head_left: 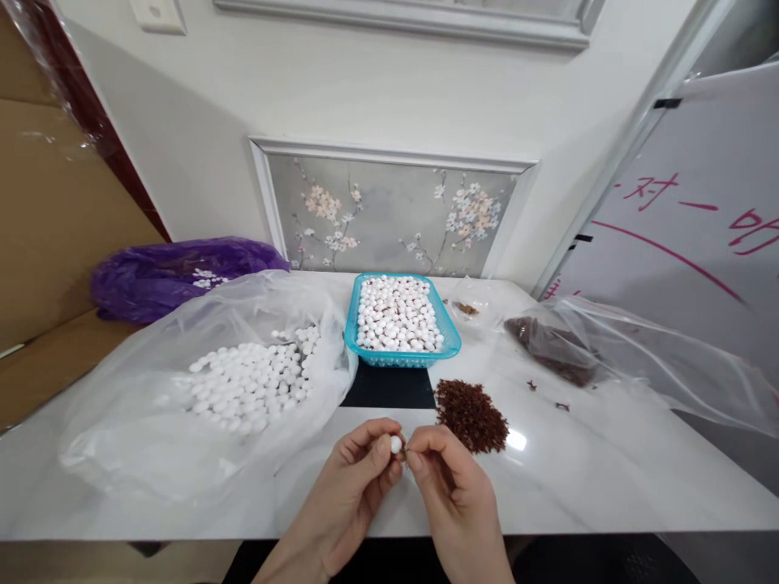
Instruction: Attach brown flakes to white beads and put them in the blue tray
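Observation:
Close to the table's front edge, my left hand (355, 485) pinches a small white ball (396, 444) between thumb and fingers. My right hand (458, 487) is closed in a pinch right beside the ball; whatever its fingertips hold is too small to make out. Just beyond the right hand lies a heap of small dark brown pieces (471, 415). Behind both hands, a blue plastic basket (453, 346) is filled with white balls (398, 312) that show brown bits among them. To the left, a translucent plastic bag (115, 438) lies open with many loose white balls (249, 388) inside.
A purple bag (139, 280) with some white pieces sits at the back left beside cardboard (49, 219). On the right are a clear bag of brown material (553, 350) and a small clear bag (478, 298). A whiteboard (682, 243) leans at the far right.

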Tool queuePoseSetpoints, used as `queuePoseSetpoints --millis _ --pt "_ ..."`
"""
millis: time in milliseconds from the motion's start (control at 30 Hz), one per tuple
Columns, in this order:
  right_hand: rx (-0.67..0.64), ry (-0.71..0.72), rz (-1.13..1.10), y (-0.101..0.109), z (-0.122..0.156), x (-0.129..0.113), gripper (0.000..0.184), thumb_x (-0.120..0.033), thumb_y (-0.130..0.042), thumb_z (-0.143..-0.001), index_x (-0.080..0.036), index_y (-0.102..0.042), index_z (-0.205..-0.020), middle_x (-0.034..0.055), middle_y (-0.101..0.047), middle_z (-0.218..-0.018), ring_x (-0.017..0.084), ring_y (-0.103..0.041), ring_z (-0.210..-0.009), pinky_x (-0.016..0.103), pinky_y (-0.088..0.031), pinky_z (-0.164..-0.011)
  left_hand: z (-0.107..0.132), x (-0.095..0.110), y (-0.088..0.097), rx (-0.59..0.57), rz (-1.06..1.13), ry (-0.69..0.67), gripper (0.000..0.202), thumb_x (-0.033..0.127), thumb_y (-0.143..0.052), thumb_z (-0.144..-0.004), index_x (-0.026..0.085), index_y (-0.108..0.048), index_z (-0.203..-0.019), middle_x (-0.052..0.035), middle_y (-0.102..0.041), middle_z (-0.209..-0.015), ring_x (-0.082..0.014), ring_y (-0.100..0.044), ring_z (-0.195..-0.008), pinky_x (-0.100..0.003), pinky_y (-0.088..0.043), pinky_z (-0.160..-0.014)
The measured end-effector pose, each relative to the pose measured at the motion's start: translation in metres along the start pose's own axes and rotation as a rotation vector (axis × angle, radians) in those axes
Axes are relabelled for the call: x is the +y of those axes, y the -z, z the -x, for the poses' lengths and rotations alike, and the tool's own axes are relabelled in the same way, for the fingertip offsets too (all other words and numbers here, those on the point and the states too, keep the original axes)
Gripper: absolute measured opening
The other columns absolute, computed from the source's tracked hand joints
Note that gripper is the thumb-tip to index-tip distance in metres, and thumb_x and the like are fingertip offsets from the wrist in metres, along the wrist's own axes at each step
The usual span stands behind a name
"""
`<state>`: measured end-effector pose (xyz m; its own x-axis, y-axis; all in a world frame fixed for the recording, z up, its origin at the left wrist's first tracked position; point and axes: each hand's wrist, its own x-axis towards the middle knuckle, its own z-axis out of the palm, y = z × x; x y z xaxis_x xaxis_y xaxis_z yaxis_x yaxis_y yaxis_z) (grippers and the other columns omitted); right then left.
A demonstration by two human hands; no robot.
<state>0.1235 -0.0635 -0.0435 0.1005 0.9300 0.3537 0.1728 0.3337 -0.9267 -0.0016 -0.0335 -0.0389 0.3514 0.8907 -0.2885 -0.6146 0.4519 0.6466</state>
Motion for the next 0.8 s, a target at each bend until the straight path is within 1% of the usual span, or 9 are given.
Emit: queuePoseSetpoints --millis 133,233,367,467,633,800 --pt "0.001 0.079 0.050 -0.0009 0.0008 0.0009 0.012 -0.019 -0.047 -0.090 -0.021 -0.053 -0.080 0.0007 -0.053 -0.080 0.014 -0.053 -0.074 0.025 -0.044 -0.066 0.0005 -0.0007 0.0008 -0.009 -0.004 -0.031 0.004 0.017 -0.071 -0.073 0.014 -0.069 -0.075 0.0007 -0.060 -0.073 -0.0043 -0.055 -0.062 -0.013 -0.048 -0.065" --pt "0.016 0.103 0.081 -0.0025 0.0007 -0.0014 0.013 -0.018 -0.046 -0.090 -0.021 -0.053 -0.079 0.0011 -0.052 -0.080 0.014 -0.053 -0.073 0.025 -0.044 -0.065 0.0005 -0.0009 0.0012 -0.010 -0.020 -0.054 0.003 0.016 -0.070 -0.073 0.014 -0.068 -0.075 0.0011 -0.060 -0.073 -0.0041 -0.054 -0.062 -0.014 -0.048 -0.065" --pt "0.082 0.127 0.090 -0.0054 0.0000 -0.0040 0.015 -0.019 -0.046 -0.090 -0.021 -0.054 -0.078 0.0017 -0.052 -0.078 0.015 -0.052 -0.071 0.026 -0.043 -0.062 -0.0003 -0.0010 0.0011 -0.001 -0.031 -0.067 0.004 0.015 -0.071 -0.072 0.015 -0.068 -0.074 0.0011 -0.060 -0.072 -0.0053 -0.054 -0.064 -0.015 -0.047 -0.067" --pt "0.108 0.138 0.086 -0.0067 -0.0003 -0.0046 0.015 -0.018 -0.047 -0.090 -0.020 -0.055 -0.077 0.0016 -0.053 -0.078 0.015 -0.053 -0.072 0.025 -0.042 -0.062 0.0002 -0.0008 0.0009 0.004 -0.033 -0.066 0.005 0.015 -0.073 -0.070 0.015 -0.068 -0.073 0.0009 -0.060 -0.071 -0.0061 -0.055 -0.066 -0.015 -0.047 -0.068" --pt "0.102 0.139 0.103 -0.0057 -0.0004 -0.0041 0.015 -0.018 -0.046 -0.090 -0.020 -0.054 -0.077 0.0016 -0.052 -0.078 0.014 -0.052 -0.069 0.025 -0.042 -0.060 0.0010 -0.0005 0.0004 0.014 -0.055 -0.079 0.007 0.016 -0.074 -0.068 0.016 -0.069 -0.073 0.0006 -0.061 -0.073 -0.0072 -0.055 -0.068 -0.017 -0.047 -0.070" --pt "0.058 0.160 0.153 -0.0037 -0.0008 -0.0034 0.014 -0.016 -0.045 -0.090 -0.020 -0.053 -0.079 0.0014 -0.051 -0.078 0.014 -0.052 -0.069 0.025 -0.042 -0.059 0.0001 -0.0012 0.0004 0.031 -0.102 -0.112 0.007 0.017 -0.076 -0.066 0.017 -0.070 -0.071 0.0006 -0.060 -0.076 -0.0081 -0.054 -0.069 -0.018 -0.047 -0.070"
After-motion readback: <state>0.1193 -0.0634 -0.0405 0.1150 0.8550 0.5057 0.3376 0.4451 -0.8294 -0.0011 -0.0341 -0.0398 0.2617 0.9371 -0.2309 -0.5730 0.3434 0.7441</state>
